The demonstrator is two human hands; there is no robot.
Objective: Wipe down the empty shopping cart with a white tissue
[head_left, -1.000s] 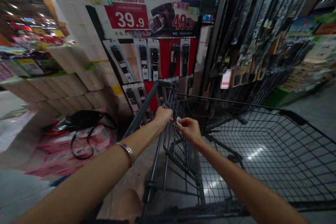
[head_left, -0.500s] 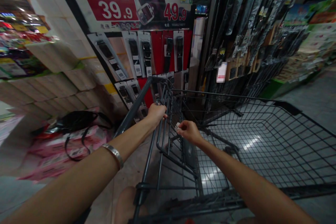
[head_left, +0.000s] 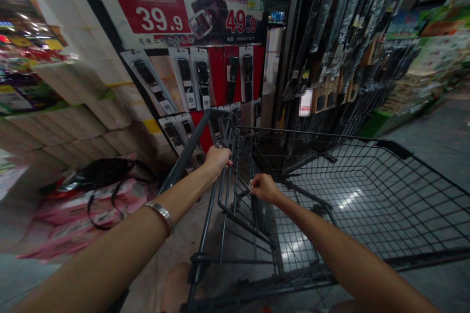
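Observation:
A grey wire shopping cart [head_left: 367, 215] stands before me, turned so that its basket stretches off to the right. My left hand [head_left: 218, 160], with a silver bangle [head_left: 161, 215] on that forearm, is closed at the wire frame of the fold-out seat, just inside the cart's push handle [head_left: 189, 149]. Over the seat part, my right hand [head_left: 266, 188] is closed in a pinch. A small whitish bit [head_left: 251, 186] shows at its fingertips; most of it is hidden and I cannot make out its kind.
Packaged belts [head_left: 203, 78] hang on a display under a price sign [head_left: 176, 12]. Right of it stands a rack of plastic-wrapped dark goods [head_left: 330, 19]. Pink boxes [head_left: 121, 200] with a black bag [head_left: 105, 173] lie at the left, below stacked pale packs [head_left: 55, 127].
My right hand has dropped slightly, and less of the whitish bit shows at its fingertips. The left hand keeps its place on the cart. The background has shifted a little left.

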